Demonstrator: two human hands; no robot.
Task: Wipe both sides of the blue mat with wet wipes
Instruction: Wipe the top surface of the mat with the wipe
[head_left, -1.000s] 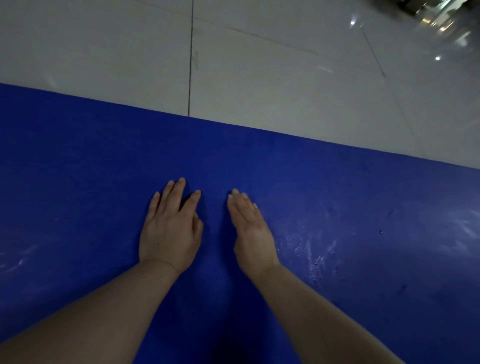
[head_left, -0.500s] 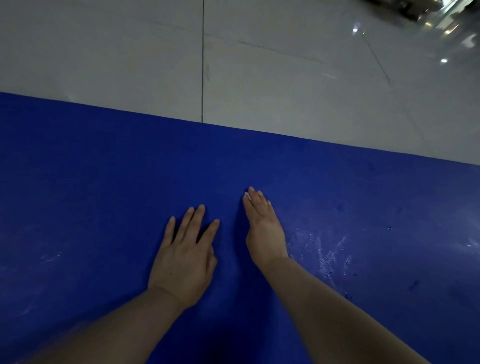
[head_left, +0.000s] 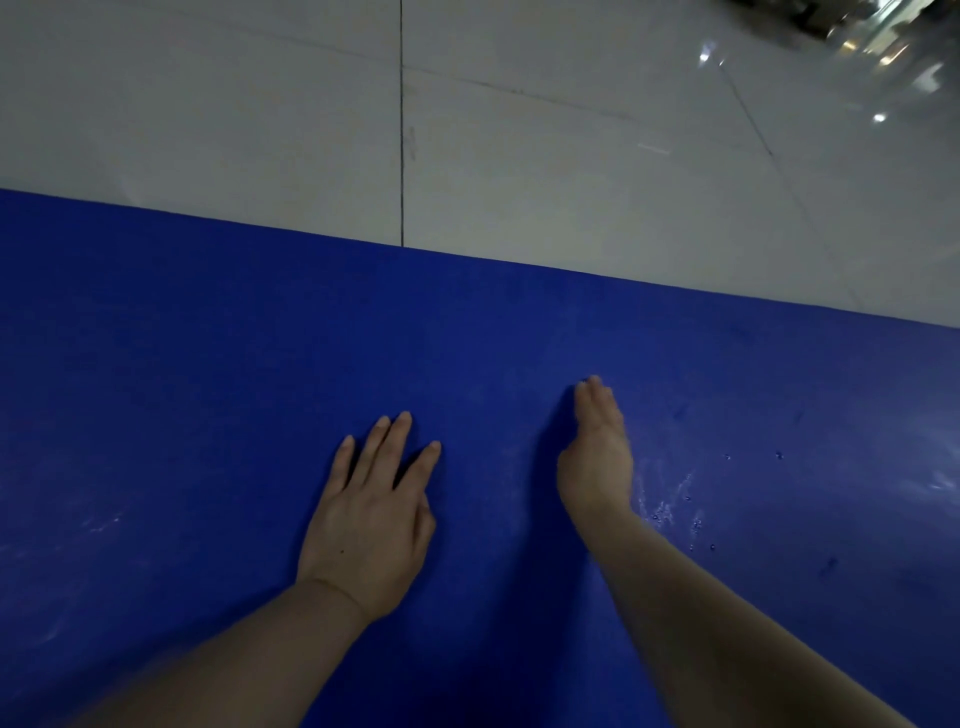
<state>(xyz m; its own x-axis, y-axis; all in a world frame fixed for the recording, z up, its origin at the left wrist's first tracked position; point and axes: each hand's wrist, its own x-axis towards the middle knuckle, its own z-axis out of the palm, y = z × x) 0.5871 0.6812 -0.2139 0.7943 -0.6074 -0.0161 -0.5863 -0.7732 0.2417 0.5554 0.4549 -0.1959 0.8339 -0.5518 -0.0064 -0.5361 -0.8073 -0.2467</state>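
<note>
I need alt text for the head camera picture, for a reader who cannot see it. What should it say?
Two bare hands with straight fingers are on a blue mat spread over a pale tiled floor: the left hand lies flat, the right hand stands on its edge. Water drops shine on the mat to the right of the right hand; no wipe is in view.

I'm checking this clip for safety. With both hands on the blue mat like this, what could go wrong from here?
Water droplets lie beside the right hand, so a palm pressing the blue mat might slip. No wet wipe shows in either hand; the left hand lies flat and bare, so dirt could be smeared rather than wiped.
</note>
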